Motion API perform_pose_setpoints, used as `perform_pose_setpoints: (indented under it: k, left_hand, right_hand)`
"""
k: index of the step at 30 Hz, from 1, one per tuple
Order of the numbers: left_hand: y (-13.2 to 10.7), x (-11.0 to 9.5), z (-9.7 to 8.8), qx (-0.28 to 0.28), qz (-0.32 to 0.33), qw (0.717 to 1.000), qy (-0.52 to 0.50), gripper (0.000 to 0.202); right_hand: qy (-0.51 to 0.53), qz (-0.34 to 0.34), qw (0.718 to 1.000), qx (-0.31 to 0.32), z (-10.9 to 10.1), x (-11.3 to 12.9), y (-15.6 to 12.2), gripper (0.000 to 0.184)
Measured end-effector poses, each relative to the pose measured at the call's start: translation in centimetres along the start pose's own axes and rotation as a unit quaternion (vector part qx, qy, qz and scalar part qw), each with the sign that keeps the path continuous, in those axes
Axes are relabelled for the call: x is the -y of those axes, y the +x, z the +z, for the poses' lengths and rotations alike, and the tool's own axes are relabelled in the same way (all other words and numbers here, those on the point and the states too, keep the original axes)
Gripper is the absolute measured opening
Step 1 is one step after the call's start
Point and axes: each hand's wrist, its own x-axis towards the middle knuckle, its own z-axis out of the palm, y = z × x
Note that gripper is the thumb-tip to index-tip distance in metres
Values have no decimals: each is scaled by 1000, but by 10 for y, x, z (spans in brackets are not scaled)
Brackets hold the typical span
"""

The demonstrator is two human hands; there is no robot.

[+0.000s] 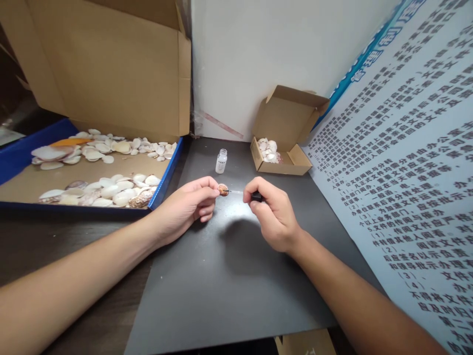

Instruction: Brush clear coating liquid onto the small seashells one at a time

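Observation:
Between thumb and forefinger, my left hand (197, 198) pinches a small brown seashell (223, 190) above the dark board. My right hand (272, 209) is closed around the black cap of a brush applicator (256, 196). From that cap a thin clear stem runs left, and its dark brush tip meets the shell's face. Just behind the shell stands an uncapped small clear bottle (221, 161) with a white label, upright on the board. Whether the brush tip carries liquid I cannot tell.
On the left lies a large blue-edged cardboard box (170, 167), lid raised, with many pale shells inside. A small open carton (291, 169) holding white shells stands at the back right. A white wall (236, 64) rises behind, and a printed poster (399, 162) borders the right side.

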Motion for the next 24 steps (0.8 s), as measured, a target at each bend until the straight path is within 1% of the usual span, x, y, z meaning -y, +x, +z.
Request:
perform_pose_setpoints:
  k: [1,3,6,8,11,13,14,16,18,20,22,24]
  left_hand:
    - [0,0,0,0,-1,1000,2,13]
    - [0,-1,0,0,1,1000,3,13]
    - [-1,-1,1,2,3,1000,5,13]
    - [-1,-2,2,1,3,1000,4,13]
    - [0,-1,2,-2,0,1000,2,12]
    - [0,-1,1,-2,-3,1000,-1,12]
    - [1,0,1,-1,-3,1000,-3,12]
    - [1,0,2,-3,-3,1000,-4,13]
    - [0,-1,2,-4,-1,1000,-3,15]
    - [-1,-2,3,-5,1,1000,0,14]
    - [-2,-3,4,-10,4,1000,4,12]
    - [-2,-3,5,-13,4,1000,6,12]
  right_hand:
    - [-8,5,1000,10,1,0,0,14]
    - [-41,38,998,23,2,0,1,14]
    - [-82,89,993,16,2,0,3,13]
    - [-73,78,994,2,2,1,3,14]
    - [-28,13,999,-5,1,4,0,14]
    - [-11,-18,1000,9,1,4,-1,14]
    - [-12,-19,1000,17,1,4,-1,15]
    - [-35,10,999,25,2,2,0,14]
    - [-69,57,996,17,2,-1,2,14]
    - [-82,78,994,-6,1,-3,3,14]
    - [-57,57,996,-25,1,-2,2,15]
    - [-25,15,999,-23,2,-1,1,15]
